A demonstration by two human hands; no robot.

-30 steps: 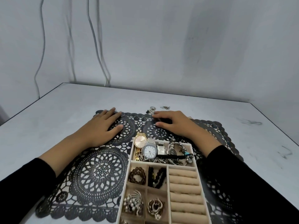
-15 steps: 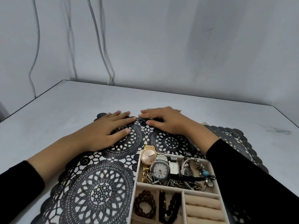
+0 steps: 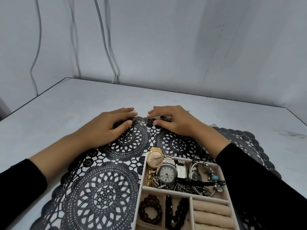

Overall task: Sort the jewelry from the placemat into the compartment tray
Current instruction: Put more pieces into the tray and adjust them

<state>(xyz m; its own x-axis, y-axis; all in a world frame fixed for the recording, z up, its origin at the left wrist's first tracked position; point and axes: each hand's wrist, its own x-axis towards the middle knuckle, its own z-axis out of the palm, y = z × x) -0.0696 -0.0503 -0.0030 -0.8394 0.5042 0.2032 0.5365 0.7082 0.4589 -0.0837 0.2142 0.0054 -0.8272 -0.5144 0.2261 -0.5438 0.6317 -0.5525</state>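
Left hand (image 3: 106, 128) and right hand (image 3: 172, 122) rest palm-down.

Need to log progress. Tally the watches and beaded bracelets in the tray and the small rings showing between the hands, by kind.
Watches: 4, in the far compartment of the tray
Beaded bracelets: 2, in the tray
Small rings: 3, showing between left hand and right hand
Total: 9

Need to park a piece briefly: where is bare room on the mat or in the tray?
Free: the placemat left of the tray, nearer than the left hand; the ring rolls at the tray's right. Crowded: the watch compartment, and the mat's far edge, where small rings lie between left hand and right hand.
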